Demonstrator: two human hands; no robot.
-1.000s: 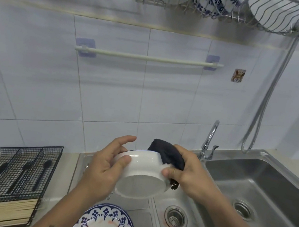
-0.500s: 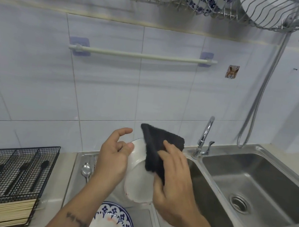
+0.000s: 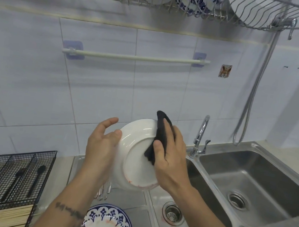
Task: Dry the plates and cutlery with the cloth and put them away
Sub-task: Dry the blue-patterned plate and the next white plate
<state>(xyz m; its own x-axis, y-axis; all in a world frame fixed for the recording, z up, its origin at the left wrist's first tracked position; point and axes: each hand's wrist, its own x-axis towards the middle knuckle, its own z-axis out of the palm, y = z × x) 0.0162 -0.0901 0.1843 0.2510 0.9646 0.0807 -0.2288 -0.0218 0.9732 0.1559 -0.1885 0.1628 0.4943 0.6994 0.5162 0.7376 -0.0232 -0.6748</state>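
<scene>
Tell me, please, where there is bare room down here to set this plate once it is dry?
Free: the right basin around its drain, and counter between black basket and drainboard. Crowded: the drainboard, with cutlery and patterned plate.
</scene>
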